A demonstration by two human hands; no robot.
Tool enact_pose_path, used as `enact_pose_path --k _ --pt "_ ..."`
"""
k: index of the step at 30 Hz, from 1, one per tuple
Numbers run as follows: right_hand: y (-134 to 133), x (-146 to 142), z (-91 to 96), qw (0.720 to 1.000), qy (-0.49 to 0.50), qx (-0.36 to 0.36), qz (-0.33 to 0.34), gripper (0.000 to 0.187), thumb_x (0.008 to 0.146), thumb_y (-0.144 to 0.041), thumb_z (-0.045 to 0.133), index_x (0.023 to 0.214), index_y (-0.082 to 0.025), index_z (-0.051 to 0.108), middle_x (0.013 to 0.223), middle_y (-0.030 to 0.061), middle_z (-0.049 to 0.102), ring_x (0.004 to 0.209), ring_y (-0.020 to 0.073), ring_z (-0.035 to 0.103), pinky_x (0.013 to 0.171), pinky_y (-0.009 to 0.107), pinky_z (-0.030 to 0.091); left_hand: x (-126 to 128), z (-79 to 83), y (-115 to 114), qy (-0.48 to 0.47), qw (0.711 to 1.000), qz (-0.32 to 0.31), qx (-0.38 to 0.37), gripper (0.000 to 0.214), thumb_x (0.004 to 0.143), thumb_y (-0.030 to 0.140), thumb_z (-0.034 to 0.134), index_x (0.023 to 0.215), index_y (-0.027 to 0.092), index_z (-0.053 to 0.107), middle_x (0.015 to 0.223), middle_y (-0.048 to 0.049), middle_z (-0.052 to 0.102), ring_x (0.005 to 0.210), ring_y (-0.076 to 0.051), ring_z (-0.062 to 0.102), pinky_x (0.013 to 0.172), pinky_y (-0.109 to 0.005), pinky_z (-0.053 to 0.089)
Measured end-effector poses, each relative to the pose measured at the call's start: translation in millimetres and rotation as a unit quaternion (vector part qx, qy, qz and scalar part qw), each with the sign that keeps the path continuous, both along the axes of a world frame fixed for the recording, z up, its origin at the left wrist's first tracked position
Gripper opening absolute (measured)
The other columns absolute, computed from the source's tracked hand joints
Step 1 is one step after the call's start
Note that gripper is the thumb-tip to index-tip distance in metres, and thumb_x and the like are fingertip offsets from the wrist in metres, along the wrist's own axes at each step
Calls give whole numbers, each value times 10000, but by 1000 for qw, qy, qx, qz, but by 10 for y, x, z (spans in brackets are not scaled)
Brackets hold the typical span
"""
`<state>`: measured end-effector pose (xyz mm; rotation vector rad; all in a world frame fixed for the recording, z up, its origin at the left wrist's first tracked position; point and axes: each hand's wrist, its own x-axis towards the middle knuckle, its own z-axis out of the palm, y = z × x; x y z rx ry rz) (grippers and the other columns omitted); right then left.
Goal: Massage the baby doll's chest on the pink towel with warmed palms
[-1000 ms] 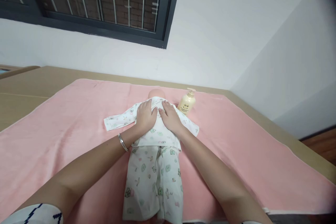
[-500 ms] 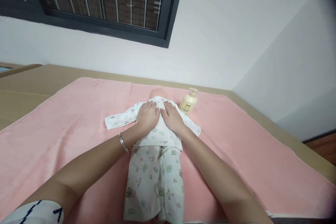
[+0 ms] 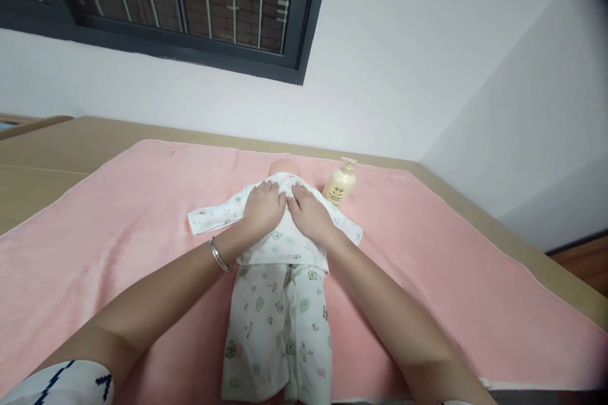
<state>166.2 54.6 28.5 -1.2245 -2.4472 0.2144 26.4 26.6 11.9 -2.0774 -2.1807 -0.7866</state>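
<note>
Head view: one doll [image 3: 284, 168], dressed in patterned top [image 3: 285, 250] and trousers [image 3: 256, 335], on pink blanket [image 3: 427, 253]; left hand [image 3: 264, 207] and right hand [image 3: 310, 212] laid flat on the top, clamping nothing; handling seemingly underway, remainder I cannot tell.

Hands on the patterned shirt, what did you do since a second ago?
The left hand tucked its thumb in a little. Nothing was visibly grabbed or let go. The right hand still lies on the patterned shirt; the pump bottle and patterned trousers stayed put.

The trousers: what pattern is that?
White trousers with green and pink motifs, seen in the head view.
</note>
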Motion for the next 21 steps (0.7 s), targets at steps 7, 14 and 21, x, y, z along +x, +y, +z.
enact_pose_path --k 7,14,21 --pt "-54 -39 -25 998 -23 23 -44 529 1016 -301 322 1431 4 444 1480 235 450 1414 325 386 1175 457 285 27 5 -20 -25 998 -36 37 423 936 247 395 1272 110 612 1393 -146 583 1354 -290 484 1167 -438 358" --pt "-188 -87 -37 1000 9 20 -10 495 984 -269 380 1411 -49 502 1495 194 448 1434 295 366 1199 448 267 -97 -76 124 -94 994 -42 45 457 926 243 395 1317 88 575 1424 -140 562 1363 -262 479 1186 -427 336" --pt "158 -3 -240 980 195 -17 25 469 968 -297 391 1390 -179 558 1487 73 486 1439 223 366 1216 452 260 -67 -142 120 -77 994 -38 67 457 956 287 377 1329 106 569 1425 -122 565 1339 -266 496 1177 -450 339"
